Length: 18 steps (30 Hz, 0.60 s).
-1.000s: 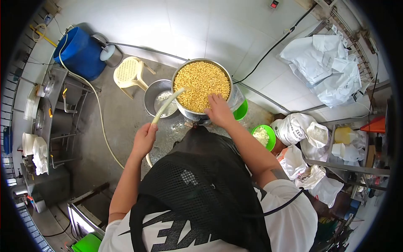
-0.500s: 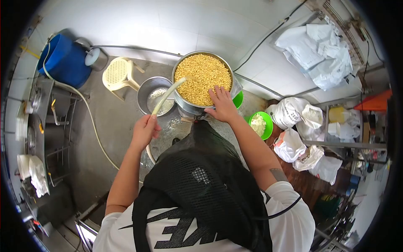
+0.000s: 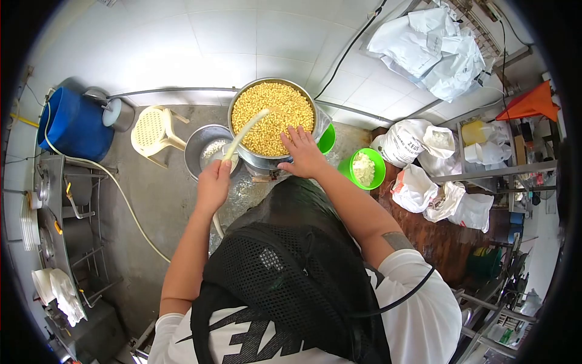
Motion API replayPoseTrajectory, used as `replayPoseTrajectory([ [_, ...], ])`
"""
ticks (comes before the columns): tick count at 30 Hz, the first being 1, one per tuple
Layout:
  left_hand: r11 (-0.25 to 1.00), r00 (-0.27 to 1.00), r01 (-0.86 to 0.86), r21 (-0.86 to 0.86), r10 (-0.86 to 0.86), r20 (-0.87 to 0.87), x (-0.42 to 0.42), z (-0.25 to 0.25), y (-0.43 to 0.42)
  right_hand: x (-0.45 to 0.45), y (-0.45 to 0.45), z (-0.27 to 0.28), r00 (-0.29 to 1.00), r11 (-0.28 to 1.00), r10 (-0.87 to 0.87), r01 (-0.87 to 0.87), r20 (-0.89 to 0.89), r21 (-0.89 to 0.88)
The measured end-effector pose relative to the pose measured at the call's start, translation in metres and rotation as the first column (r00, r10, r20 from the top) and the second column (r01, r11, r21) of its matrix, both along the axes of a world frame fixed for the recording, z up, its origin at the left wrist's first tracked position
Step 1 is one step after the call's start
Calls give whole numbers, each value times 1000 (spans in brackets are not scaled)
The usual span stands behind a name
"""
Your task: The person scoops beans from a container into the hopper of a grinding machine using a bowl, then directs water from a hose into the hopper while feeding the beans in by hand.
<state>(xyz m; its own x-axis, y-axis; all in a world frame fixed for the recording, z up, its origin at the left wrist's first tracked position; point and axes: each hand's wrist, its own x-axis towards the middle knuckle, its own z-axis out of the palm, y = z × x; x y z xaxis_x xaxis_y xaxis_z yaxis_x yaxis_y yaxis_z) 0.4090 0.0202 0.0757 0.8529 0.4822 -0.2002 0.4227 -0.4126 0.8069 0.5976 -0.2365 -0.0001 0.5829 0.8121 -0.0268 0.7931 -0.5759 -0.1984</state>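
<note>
A large metal pot (image 3: 232, 113) is filled with yellow kernels (image 3: 273, 103). My left hand (image 3: 214, 184) is closed around a pale hose (image 3: 244, 134), whose tip lies over the kernels at the pot's left side. My right hand (image 3: 303, 155) rests at the pot's near right rim, its fingers spread over the kernels and its thumb outside the rim. Just left of the pot stands a metal basin (image 3: 193, 148) with some whitish matter inside. Whether water comes from the hose is hard to tell.
A cream plastic stool (image 3: 151, 130) and a blue barrel (image 3: 79, 126) stand at the left. Right of the pot are a green bowl (image 3: 377, 170) with white pieces, a green bucket (image 3: 327, 139) and white sacks (image 3: 403, 142). A metal sink table (image 3: 60, 212) lines the far left.
The view has turned, so the pot and basin appear further left. My right hand's fingers have spread over the kernels, while my left hand still grips the hose.
</note>
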Motion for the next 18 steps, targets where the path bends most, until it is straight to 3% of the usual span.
replayPoseTrajectory([
  [5, 990, 990, -137, 45, 134, 53, -14, 7, 11, 25, 1, -12, 992, 986, 15, 6, -123, 166],
  [7, 988, 987, -155, 17, 155, -43, -28, 13, 14, 45, 9, -13, 992, 988, -48, 65, -121, 143],
  [9, 987, 987, -159, 37, 160, -20, -44, 11, 13, 71, 22, -14, 978, 983, -167, 175, -123, 59],
  [11, 984, 986, -166, 61, 166, 0, -57, 19, 3, 95, 34, -14, 979, 983, -159, 169, -123, 71],
  [13, 960, 964, -253, -116, 240, -115, -66, 43, -13, 114, 49, -8, 967, 982, -174, 184, -185, 39],
  [18, 931, 938, -339, -132, 324, -121, -83, 52, -39, 144, 94, -9, 974, 990, -80, 102, -210, 99],
])
